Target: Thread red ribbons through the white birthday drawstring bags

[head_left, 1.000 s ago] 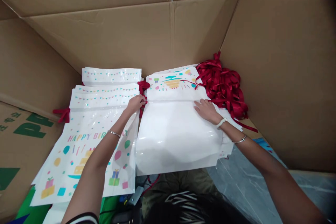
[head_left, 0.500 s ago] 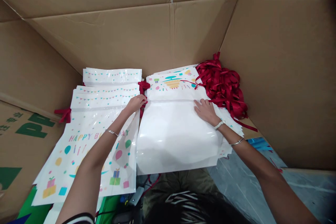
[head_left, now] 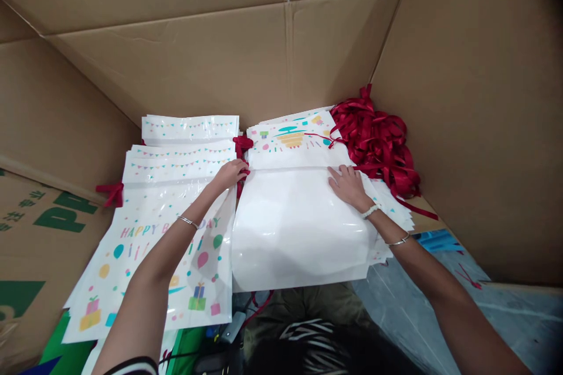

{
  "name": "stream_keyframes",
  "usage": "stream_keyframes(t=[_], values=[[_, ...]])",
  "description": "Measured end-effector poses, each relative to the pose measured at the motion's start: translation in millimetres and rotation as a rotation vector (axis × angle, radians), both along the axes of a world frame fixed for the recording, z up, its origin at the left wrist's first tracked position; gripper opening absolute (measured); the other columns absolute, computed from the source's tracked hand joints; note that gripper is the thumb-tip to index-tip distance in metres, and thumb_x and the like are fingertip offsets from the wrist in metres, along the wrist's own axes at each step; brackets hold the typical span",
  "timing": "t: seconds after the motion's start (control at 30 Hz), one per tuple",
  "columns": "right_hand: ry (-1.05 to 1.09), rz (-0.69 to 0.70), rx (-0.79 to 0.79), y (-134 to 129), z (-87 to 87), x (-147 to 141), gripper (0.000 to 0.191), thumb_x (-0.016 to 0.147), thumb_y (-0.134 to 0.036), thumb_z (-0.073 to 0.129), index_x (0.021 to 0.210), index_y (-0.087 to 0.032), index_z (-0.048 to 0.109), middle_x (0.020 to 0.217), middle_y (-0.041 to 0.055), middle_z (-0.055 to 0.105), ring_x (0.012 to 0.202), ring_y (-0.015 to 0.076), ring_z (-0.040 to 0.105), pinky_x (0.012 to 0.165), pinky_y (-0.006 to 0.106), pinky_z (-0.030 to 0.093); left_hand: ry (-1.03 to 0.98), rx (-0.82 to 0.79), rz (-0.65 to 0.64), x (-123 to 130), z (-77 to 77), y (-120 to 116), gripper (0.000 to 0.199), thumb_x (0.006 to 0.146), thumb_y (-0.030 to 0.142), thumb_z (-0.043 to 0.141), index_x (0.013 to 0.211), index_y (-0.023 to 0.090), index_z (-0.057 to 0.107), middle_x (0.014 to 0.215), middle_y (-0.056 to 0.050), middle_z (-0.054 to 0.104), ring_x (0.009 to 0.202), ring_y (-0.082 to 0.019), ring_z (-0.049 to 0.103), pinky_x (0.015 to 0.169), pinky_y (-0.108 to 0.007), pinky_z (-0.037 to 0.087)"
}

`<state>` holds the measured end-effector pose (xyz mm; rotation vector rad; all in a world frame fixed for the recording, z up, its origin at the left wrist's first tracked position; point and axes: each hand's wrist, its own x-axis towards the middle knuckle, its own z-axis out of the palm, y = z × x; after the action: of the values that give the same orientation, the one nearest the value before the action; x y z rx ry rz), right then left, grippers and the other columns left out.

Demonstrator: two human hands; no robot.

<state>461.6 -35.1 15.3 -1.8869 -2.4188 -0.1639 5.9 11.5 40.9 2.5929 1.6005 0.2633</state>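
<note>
In front of me lies a white plastic bag, plain side up, its printed top strip showing a cake and gifts. My left hand is pinched on a red ribbon at the bag's left edge, along a crosswise seam. At the other end of that seam, my right hand rests flat with fingers apart, beside the red ribbon there. To the left, a stack of printed bags reads "HAPPY BIRTHDAY", partly hidden by my left forearm.
A heap of red ribbon sits at the back right. Tall cardboard walls enclose the back and sides. A red bow sticks out from the left stack. Grey flooring shows at lower right.
The view has shifted slightly. Both hands keep nearly the same places on the bag, the left pinching and the right lying flat.
</note>
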Motion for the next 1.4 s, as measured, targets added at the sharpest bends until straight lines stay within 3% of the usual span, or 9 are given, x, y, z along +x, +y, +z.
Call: stream_keyframes(t=[0.17,0.4,0.6,0.73,0.87,0.97,1.1,1.23,1.4], values=[[0.003,-0.012,-0.005,-2,1.1,-1,0.057,0.107,-0.039,0.03,0.156,-0.021,0.052,0.135,0.0182,0.055,0.12,0.0329,0.045,0.096,0.045,0.037,-0.026,-0.016,0.018,-4,-5.1,6,0.008,0.083,0.024,0.064,0.089,0.021,0.069,0.105,-0.011,0.066,0.104,-0.029,0.062,0.092,-0.04,0.051],[0.004,-0.009,0.003,-3,3.2,-2,0.056,0.107,-0.038,0.031,0.155,-0.021,0.054,0.133,0.0182,0.056,0.119,0.033,0.045,0.096,0.044,0.038,-0.14,-0.219,0.11,-3,2.4,18,0.011,0.078,0.026,0.069,0.069,0.022,0.063,0.091,-0.008,0.068,0.086,-0.026,0.063,0.078,-0.034,0.05],[0.0,-0.007,-0.005,-2,1.9,-1,0.056,0.107,-0.039,0.031,0.156,-0.021,0.053,0.133,0.0176,0.056,0.119,0.0326,0.045,0.095,0.043,0.037,0.0,-0.219,0.043,3,8.0,31,0.027,0.083,0.025,0.067,0.06,0.023,0.054,0.081,-0.01,0.065,0.088,-0.027,0.064,0.083,-0.034,0.048],[0.007,-0.014,-0.011,-1,0.8,0,0.056,0.107,-0.039,0.031,0.155,-0.022,0.053,0.132,0.0177,0.056,0.119,0.0328,0.045,0.095,0.043,0.036,0.072,-0.221,0.015,7,6.5,36,0.022,0.084,0.027,0.065,0.063,0.023,0.059,0.077,-0.009,0.065,0.092,-0.028,0.065,0.088,-0.035,0.049],[0.014,-0.003,-0.007,0,0.2,0,0.056,0.107,-0.039,0.031,0.155,-0.022,0.054,0.133,0.0179,0.056,0.12,0.0331,0.044,0.096,0.044,0.036,0.178,-0.227,0.011,8,6.2,40,0.024,0.086,0.034,0.061,0.064,0.023,0.062,0.075,-0.01,0.067,0.089,-0.028,0.066,0.081,-0.034,0.049],[0.018,-0.002,-0.005,0,-0.2,0,0.056,0.107,-0.039,0.032,0.155,-0.022,0.053,0.134,0.0182,0.056,0.119,0.0335,0.045,0.097,0.045,0.036,0.209,-0.262,0.084,10,9.7,42,0.036,0.086,0.037,0.059,0.054,0.023,0.054,0.064,-0.009,0.061,0.075,-0.028,0.065,0.069,-0.034,0.046],[0.024,-0.006,-0.009,0,0.6,-1,0.055,0.107,-0.039,0.032,0.155,-0.022,0.054,0.134,0.0182,0.056,0.12,0.0334,0.045,0.097,0.045,0.037,0.09,-0.364,0.165,7,22.7,43,0.047,0.083,0.041,0.064,0.045,0.023,0.042,0.054,-0.005,0.051,0.059,-0.023,0.057,0.063,-0.034,0.04],[0.033,-0.01,-0.007,-2,2.0,-1,0.054,0.107,-0.038,0.033,0.155,-0.022,0.054,0.134,0.0184,0.056,0.12,0.0329,0.046,0.098,0.045,0.038,-0.17,-0.457,0.239,-5,37.0,40,0.042,0.083,0.051,0.062,0.052,0.023,0.058,0.06,-0.004,0.059,0.063,-0.022,0.058,0.065,-0.032,0.044],[0.042,-0.009,0.003,-2,0.0,1,0.054,0.108,-0.039,0.032,0.154,-0.024,0.054,0.134,0.0175,0.056,0.119,0.0325,0.046,0.097,0.044,0.037,-0.245,-0.453,0.163,-14,32.5,31,0.02,0.076,0.035,0.056,0.073,0.023,0.073,0.084,-0.006,0.075,0.079,-0.024,0.066,0.074,-0.03,0.052]])
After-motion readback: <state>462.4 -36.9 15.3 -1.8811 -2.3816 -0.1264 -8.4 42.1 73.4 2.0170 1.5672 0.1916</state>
